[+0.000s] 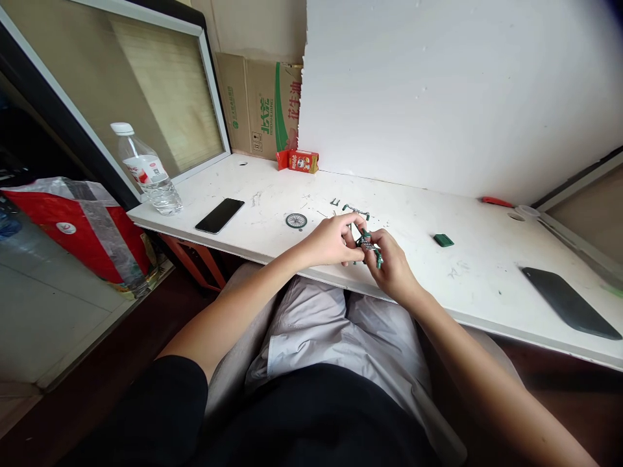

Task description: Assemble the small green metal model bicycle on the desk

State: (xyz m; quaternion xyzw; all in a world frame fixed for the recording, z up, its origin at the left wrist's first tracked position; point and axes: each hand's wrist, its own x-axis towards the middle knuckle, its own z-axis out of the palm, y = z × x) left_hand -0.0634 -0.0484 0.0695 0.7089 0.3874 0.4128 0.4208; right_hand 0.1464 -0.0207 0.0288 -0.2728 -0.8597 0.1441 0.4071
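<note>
Just above the table's front edge, my left hand (333, 241) and my right hand (390, 263) meet around a small dark green model bicycle part (368, 245) with black-and-silver pieces on it. My left thumb and fingers pinch it from the left, and my right thumb and fingers close on its right side. Fingers cover much of the part, so its full shape is hidden. Right behind my hands lies a green handlebar-like piece (357, 211). A small spoked wheel (296, 221) lies flat to the left of my left hand.
Tiny green pieces (335, 202) lie behind the hands. To the right are a green block (443, 240) and a dark flat slab (569, 301). A phone (220, 215) and a water bottle (150, 175) stand left. A small red box (302, 161) sits at the back.
</note>
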